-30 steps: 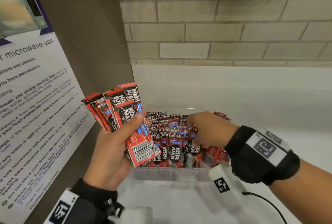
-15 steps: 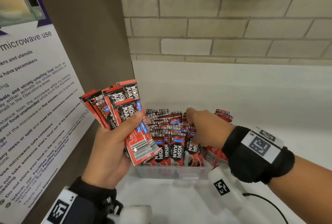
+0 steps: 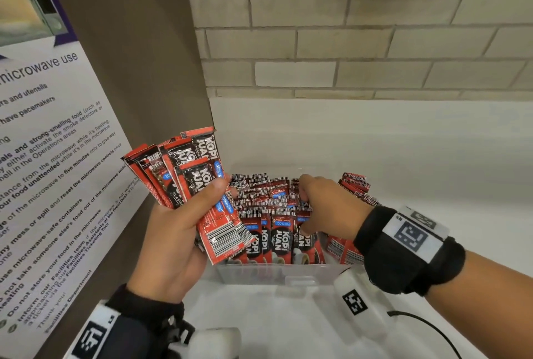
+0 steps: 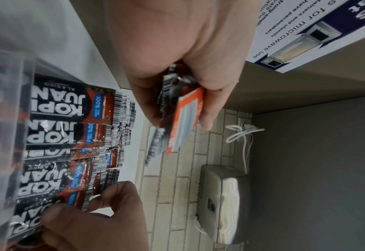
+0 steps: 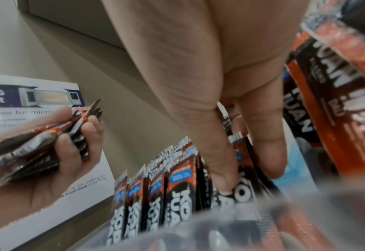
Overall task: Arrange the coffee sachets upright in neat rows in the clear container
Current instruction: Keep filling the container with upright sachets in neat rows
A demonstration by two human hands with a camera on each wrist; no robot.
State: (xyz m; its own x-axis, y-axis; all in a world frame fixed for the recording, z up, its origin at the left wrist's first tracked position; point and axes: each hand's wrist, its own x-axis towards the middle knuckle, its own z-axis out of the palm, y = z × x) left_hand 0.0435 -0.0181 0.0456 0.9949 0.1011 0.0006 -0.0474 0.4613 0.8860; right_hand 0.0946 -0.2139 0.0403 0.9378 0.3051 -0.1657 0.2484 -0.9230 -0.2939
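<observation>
Red-and-black coffee sachets [image 3: 277,239] stand upright in rows inside the clear container [image 3: 274,273] on the white counter. More sachets [image 3: 356,185] lean at its right end. My left hand [image 3: 207,194] grips a fanned bundle of sachets [image 3: 196,162] just left of the container, above its near-left corner. My right hand [image 3: 314,208] reaches down into the container. Its thumb lies on the face of a front-row sachet and its fingers are behind, pinching the packets. The right wrist view shows the thumb [image 5: 218,161] and a finger straddling sachets [image 5: 177,183]. The left wrist view shows the bundle [image 4: 183,122].
A cabinet panel with a microwave-use notice [image 3: 52,157] stands close on the left. A brick wall [image 3: 346,41] rises behind the white counter [image 3: 418,162]. A steel box [image 4: 222,203] with a white cable hangs on the wall. The right wrist camera [image 3: 354,301] is near the container's front.
My right hand stays among the upright sachets and has shifted slightly left. My left hand keeps the bundle in the same place.
</observation>
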